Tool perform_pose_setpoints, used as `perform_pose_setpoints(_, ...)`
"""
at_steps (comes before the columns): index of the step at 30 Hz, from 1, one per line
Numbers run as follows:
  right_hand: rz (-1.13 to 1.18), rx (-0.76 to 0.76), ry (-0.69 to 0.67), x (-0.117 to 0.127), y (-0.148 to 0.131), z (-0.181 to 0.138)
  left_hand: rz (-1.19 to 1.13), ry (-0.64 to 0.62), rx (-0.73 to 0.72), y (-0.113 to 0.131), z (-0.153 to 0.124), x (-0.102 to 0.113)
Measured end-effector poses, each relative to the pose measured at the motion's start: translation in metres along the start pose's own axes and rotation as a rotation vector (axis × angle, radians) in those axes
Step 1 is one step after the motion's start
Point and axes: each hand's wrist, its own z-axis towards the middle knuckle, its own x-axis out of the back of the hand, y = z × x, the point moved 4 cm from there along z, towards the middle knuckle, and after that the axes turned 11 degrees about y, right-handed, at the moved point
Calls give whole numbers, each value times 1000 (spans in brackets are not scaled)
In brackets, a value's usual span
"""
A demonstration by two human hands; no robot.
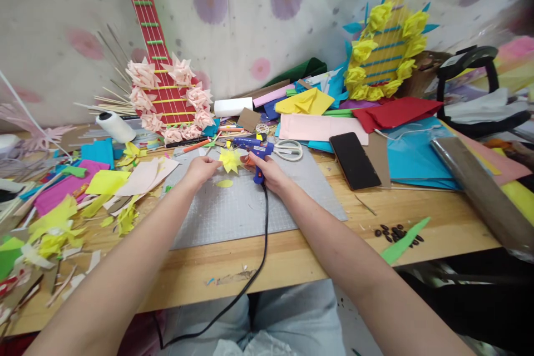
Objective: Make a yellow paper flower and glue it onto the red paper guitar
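Note:
In the middle of the head view my right hand (268,169) is wrapped round a blue glue gun (257,147), its nozzle pointing left. A black cord runs from its handle down over the table's front edge. My left hand (203,169) pinches the edge of a yellow paper flower (230,160) with pointed petals. The flower is held over a grey cutting mat (233,211), just below the nozzle. On the mat beneath it lies a small yellow paper oval (225,183). White-handled scissors (288,149) rest right behind the glue gun.
A red paper guitar (156,67) with pink flowers and a yellow one (386,55) with yellow flowers lean at the back. Paper scraps (54,222) crowd the left. At right are a phone (354,160), blue sheets (417,153) and dark beads (398,232) by a green strip.

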Motion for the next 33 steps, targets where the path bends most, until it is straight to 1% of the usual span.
perform_pose_setpoints(5, 18, 11, -5, 0, -3, -2, 30, -6, -1, 0, -2, 3)
perform_pose_setpoints(7, 21, 15, 4, 0, -4, -2, 30, 8, 21, 1, -1, 5)
perform_pose_setpoints(11, 46, 27, 48, 4, -4, 0, -56, 42, 70, 5, 5, 6)
perform_pose_setpoints(13, 67, 42, 74, 8, -5, 1, -63, 49, 51, 9, 10, 2)
perform_pose_setpoints(16, 94, 57, 119, 15, -7, 2, 3, 54, -11, 13, 17, -6)
perform_pose_setpoints(18, 103, 57, 143, 20, -8, 2, 51, 45, -51, 14, 20, -11)
perform_pose_setpoints(20, 100, 60, 158, 23, -10, 2, 75, 25, -61, 13, 20, -14)
perform_pose_setpoints(24, 107, 63, 166, 24, -12, 1, 58, 8, -15, 16, 13, -12)
perform_pose_setpoints(29, 91, 51, 182, 23, -13, -2, -34, -15, 77, 20, 8, -11)
perform_pose_setpoints(33, 73, 57, 198, 23, -14, -3, 16, -7, 45, 18, 15, -19)
